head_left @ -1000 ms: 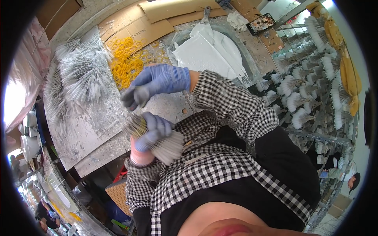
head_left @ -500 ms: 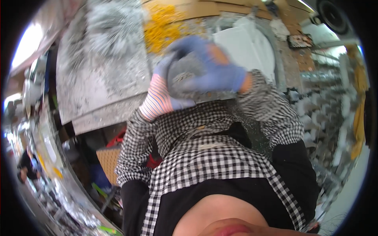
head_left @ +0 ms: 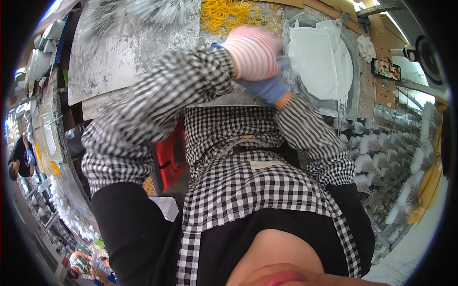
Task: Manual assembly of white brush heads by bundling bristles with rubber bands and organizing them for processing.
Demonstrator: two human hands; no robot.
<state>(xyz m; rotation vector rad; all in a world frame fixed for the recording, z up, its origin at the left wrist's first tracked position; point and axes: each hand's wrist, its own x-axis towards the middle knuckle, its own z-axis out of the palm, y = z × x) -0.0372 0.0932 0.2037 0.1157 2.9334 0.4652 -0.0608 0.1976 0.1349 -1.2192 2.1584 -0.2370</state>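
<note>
My left hand (head_left: 254, 51), in a pink, white and blue striped glove, is curled with its back toward me and blurred by motion. It crosses over my right hand (head_left: 271, 86), whose blue glove shows mainly at the wrist and back. Both hands are together above the front of the worktable; what they grip between them is hidden. Just beyond them lies a spread of yellow rubber bands (head_left: 222, 15). To their right a thick white paste (head_left: 320, 64) is smeared over a board.
Bundles of fine clear bristles (head_left: 157, 10) lie at the far left of the grey worktable (head_left: 119, 66). A phone (head_left: 385, 70) sits at the right. White-tipped bristle bundles (head_left: 377, 148) stand on a rack at the right. A red stool (head_left: 171, 159) is below the table.
A round grey bundle between my hands is now out of sight. My left hand has swung up and right across my right hand. The view has shifted too.
</note>
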